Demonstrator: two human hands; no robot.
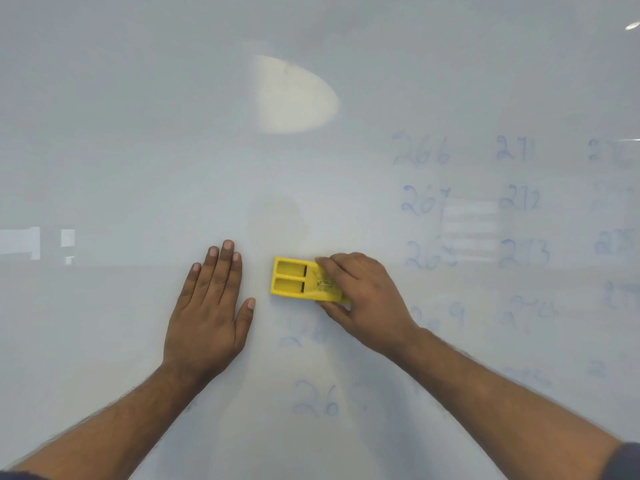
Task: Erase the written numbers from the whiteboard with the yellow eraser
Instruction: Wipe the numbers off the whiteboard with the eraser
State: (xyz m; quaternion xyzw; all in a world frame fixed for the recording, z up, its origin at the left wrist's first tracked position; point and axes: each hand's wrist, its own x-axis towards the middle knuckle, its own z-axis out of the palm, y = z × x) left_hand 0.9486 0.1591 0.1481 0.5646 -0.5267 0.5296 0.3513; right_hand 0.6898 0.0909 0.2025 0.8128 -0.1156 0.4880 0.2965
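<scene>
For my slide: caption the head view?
Right hand wipes yellow plastic eraser over faint blue numbers; left hand flat on whiteboard.

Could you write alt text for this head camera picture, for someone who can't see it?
A person's right hand presses a yellow eraser against a whiteboard, while the left hand rests flat beside it, not touching the eraser. Faint blue numbers, such as 266, 267 and 272, remain in columns to the right and below.

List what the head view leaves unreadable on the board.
- Number under the right hand: hidden by the hand and yellow eraser.
- Rightmost column: cut off by the frame edge, and blurred.
- Smeared numbers lower right: too faint to read.
- Number between the forearms: last digit smudged.
</scene>
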